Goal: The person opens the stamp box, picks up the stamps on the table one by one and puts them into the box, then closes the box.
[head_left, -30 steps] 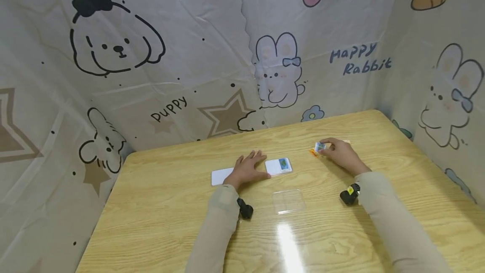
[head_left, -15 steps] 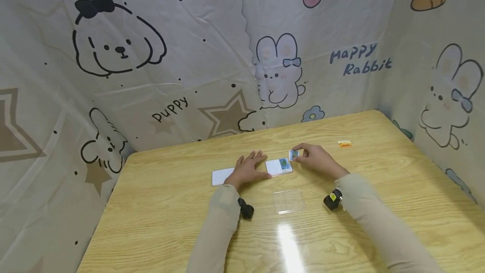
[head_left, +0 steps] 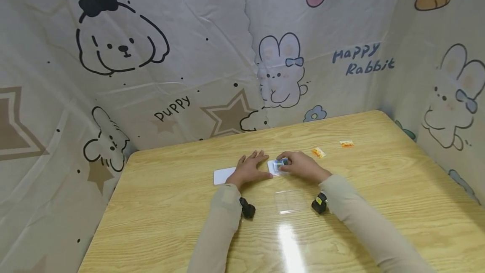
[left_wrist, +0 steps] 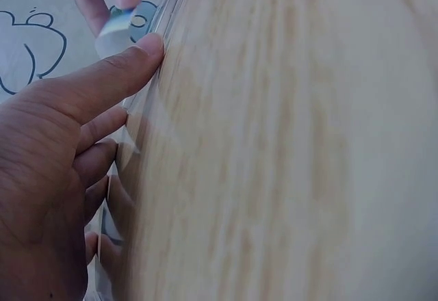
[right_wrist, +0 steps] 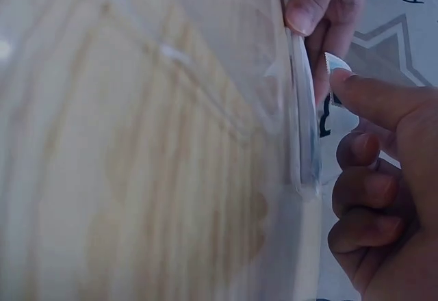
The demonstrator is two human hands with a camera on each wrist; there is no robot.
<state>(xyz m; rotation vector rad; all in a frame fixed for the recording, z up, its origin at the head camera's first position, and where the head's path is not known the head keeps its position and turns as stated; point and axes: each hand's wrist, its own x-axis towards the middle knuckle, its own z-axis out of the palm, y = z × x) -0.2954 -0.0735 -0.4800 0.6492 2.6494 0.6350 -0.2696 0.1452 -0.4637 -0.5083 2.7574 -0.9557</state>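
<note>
Between thumb and fingers, my right hand (head_left: 305, 166) pinches a small blue-and-green stamp (head_left: 278, 164); its toothed edge shows in the right wrist view, where the stamp (right_wrist: 334, 72) stands clear of the fingertips. The stamp hangs over a white rectangular card (head_left: 270, 169). Another blue-green stamp on that card is mostly hidden behind the held one and the fingers. My left hand (head_left: 249, 171) lies spread on the table, its thumb (left_wrist: 147, 44) at the card's near-left edge. A second white rectangle (head_left: 222, 176) reaches partly under or behind the left hand.
Two orange-and-white stamps (head_left: 318, 152) lie flat to the right, one farther back than the other. A clear plastic case (head_left: 289, 202) sits nearer me on the wooden table (head_left: 151, 222). A printed curtain (head_left: 212, 62) rises behind the table edge.
My right hand has carried the blue-green stamp leftward, from beside the orange stamps to over the white card. The left hand has stayed in place.
</note>
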